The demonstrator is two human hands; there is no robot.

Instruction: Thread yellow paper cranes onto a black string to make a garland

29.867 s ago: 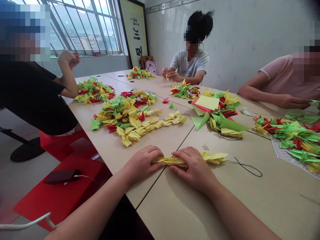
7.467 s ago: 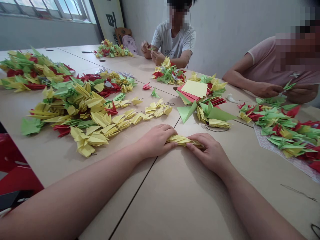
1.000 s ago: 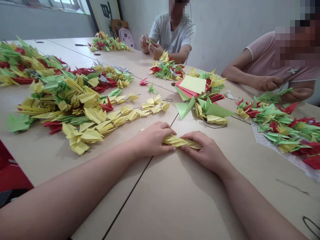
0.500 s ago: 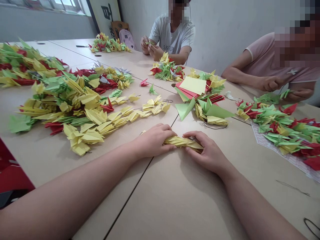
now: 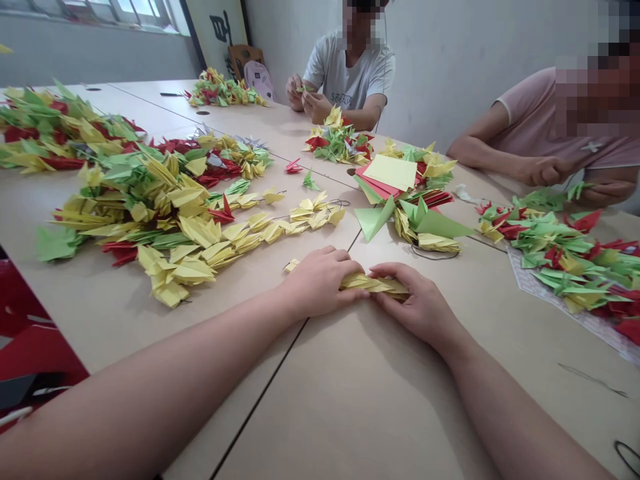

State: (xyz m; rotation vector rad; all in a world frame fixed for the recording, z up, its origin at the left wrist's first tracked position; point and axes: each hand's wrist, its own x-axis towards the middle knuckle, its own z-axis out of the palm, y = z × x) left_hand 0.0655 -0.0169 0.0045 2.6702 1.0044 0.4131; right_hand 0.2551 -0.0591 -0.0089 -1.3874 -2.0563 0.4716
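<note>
Okay, your left hand (image 5: pixel 323 283) and right hand (image 5: pixel 415 300) were both clenched on a short strand of yellow paper cranes (image 5: pixel 375 285), which lay on the near part of the pale tan table (image 5: pixel 350 400), just right of the seam between two table sections. Left hand gripped the strand's left end from above; right hand cupped the right end, with the two hands close but not touching and the folded yellow bodies showing between them. Neither hand had released. A small yellow paper tip (image 5: pixel 291 265) sat just left of your left hand; can't tell if it belonged to the strand. Any cord through it was hidden by your hands. Step in hand, as I read it: squeezing the cranes tight along the strand. Next move called for keeping them snug and even before opening either hand. Nearby: a longer yellow crane strand (image 5: pixel 305 217) lay far-left of your hands, beside a big mixed crane heap (image 5: pixel 150 200). A pale yellow paper sheet (image 5: pixel 391 172) topped a stack to the far right.
</note>
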